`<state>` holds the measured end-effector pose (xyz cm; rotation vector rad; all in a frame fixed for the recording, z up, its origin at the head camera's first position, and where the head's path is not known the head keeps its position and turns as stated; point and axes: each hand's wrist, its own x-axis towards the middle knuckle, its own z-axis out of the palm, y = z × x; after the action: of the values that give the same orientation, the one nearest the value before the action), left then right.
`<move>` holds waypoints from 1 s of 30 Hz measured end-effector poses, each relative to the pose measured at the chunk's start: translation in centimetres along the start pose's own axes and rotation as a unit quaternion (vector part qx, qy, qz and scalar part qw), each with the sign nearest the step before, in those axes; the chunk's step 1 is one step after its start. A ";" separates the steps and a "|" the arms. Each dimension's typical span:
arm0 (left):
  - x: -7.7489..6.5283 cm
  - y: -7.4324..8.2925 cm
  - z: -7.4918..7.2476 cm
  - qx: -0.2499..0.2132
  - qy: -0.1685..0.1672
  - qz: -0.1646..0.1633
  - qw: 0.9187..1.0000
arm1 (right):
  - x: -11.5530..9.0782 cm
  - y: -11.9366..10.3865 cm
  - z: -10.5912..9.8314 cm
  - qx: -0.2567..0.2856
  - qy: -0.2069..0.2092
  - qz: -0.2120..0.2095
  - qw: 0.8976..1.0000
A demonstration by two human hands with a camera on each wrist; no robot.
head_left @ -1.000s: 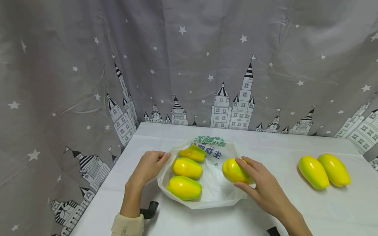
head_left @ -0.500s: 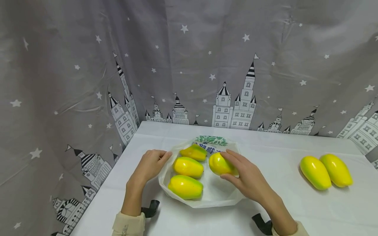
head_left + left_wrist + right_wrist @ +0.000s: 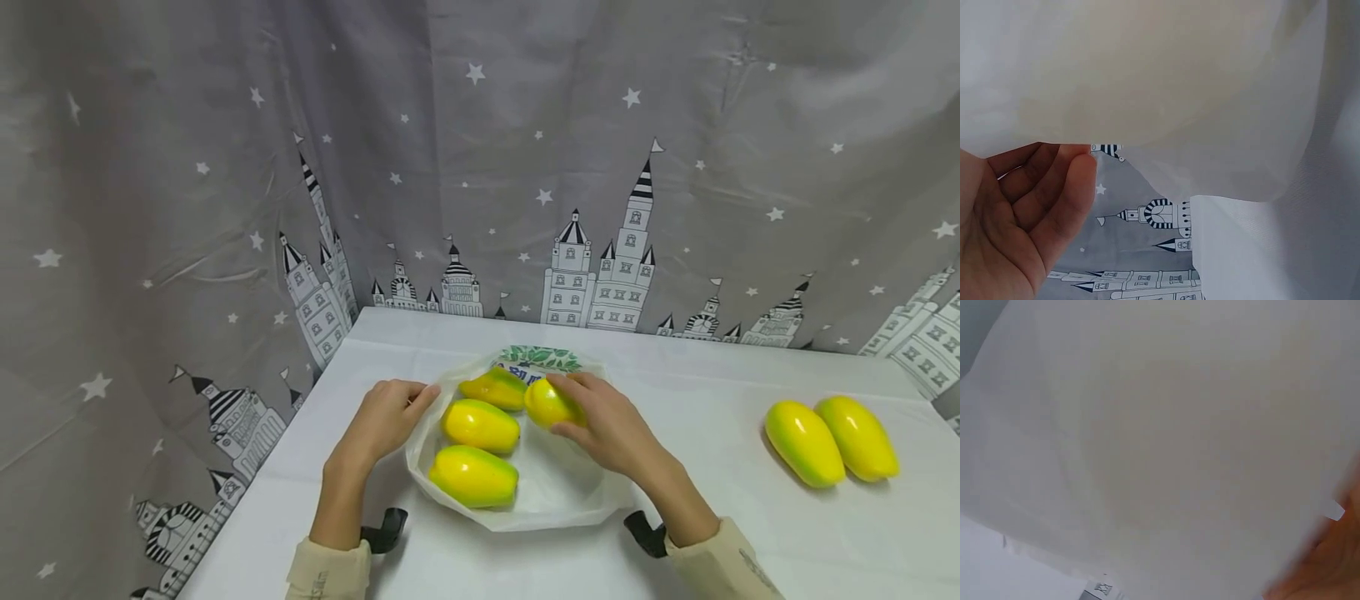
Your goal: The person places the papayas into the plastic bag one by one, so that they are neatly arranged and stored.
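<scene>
A white plastic bag (image 3: 551, 492) with green leaf print lies spread open on the table, three glossy yellow-green papayas (image 3: 480, 426) along its left side. My left hand (image 3: 386, 421) pinches the bag's left rim between thumb and fingers; in the left wrist view the fingertips (image 3: 1079, 178) meet the bag's edge. My right hand (image 3: 611, 421) grips another papaya (image 3: 549, 403) over the inside of the bag, close to the rearmost one. In the right wrist view the bag's side (image 3: 1147, 437) hides the held papaya, and only part of the hand shows at the right edge.
Two more papayas (image 3: 804, 443) lie side by side on the white table (image 3: 697, 383) at the right. A grey curtain (image 3: 480, 150) printed with castles and stars hangs behind and to the left. Black wrist camera mounts (image 3: 386, 531) stick out beside both forearms.
My right hand has carried its papaya leftward, from the bag's right side to beside the rearmost papaya in the bag. The left hand keeps its hold on the rim.
</scene>
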<state>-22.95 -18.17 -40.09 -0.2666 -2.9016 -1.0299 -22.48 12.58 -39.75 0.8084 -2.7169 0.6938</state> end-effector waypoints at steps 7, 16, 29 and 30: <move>0.1 -0.1 0.0 0.006 0.001 0.000 1.000 | 1.1 0.4 1.1 0.006 -0.020 0.035 0.999; 0.1 -0.1 0.1 0.005 0.004 0.003 1.000 | 1.7 1.1 2.4 0.004 -0.043 0.100 0.994; 0.1 0.1 0.1 0.007 0.002 -0.005 1.000 | 1.6 2.3 3.9 -0.008 -0.043 0.101 0.994; 0.1 0.1 0.1 0.006 0.001 -0.006 1.000 | 1.6 2.3 4.0 -0.011 -0.043 0.101 0.994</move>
<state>-23.00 -18.04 -40.11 -0.2484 -2.9101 -1.0133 -25.42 11.57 -43.54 0.5757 -2.9077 0.6837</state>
